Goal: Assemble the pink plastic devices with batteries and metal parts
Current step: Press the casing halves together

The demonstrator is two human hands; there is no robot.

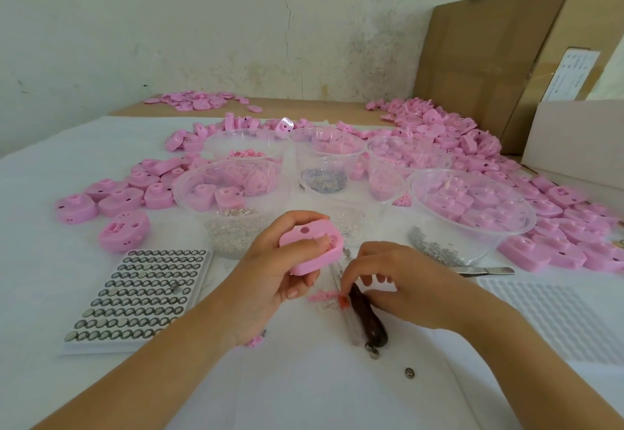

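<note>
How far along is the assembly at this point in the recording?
Done: unclear; pink shells lie in piles left and right, assembled or not I cannot tell. In hand: the left hand grips one pink device, the right hand reaches to small pink pieces on the table. Left: plenty; the battery tray is nearly full.

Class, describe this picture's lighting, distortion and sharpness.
Head view: soft, even light, faint shadows beneath the left hand and right hand; wide-angle distortion tilts the box; the far pile looks softer than the held device; mild glare on a bowl rim.
</note>
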